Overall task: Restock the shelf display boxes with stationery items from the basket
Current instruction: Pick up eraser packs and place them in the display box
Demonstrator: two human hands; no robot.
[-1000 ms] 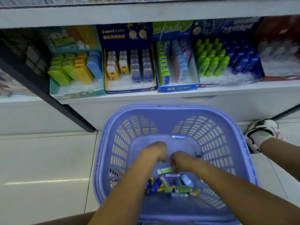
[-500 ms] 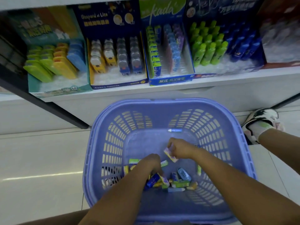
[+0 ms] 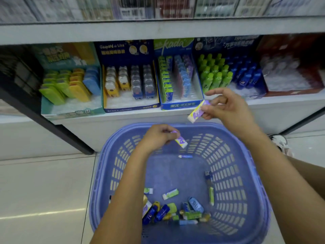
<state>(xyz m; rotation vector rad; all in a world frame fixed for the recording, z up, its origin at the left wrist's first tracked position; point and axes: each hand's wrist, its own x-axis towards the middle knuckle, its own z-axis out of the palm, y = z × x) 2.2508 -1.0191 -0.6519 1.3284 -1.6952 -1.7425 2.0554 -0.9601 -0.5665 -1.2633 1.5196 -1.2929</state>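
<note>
The right hand (image 3: 226,107) pinches a purple-and-white wrapped eraser (image 3: 197,111) between thumb and fingers, other fingers spread, above the far rim of the lavender slotted plastic basket (image 3: 246,173), just before the blue "kada" display box (image 3: 182,104) at the shelf's front edge. The left hand (image 3: 158,136), curled closed, grips a second purple-wrapped eraser (image 3: 181,142) over the basket. Loose stationery pieces (image 3: 175,210) lie along its near edge.

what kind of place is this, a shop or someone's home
Most likely a stationery shop aisle. A white shelf carries a row of branded display boxes packed with identical items, more packaged stock hangs above, and a purple shopping basket sits on the tiled floor.
</note>
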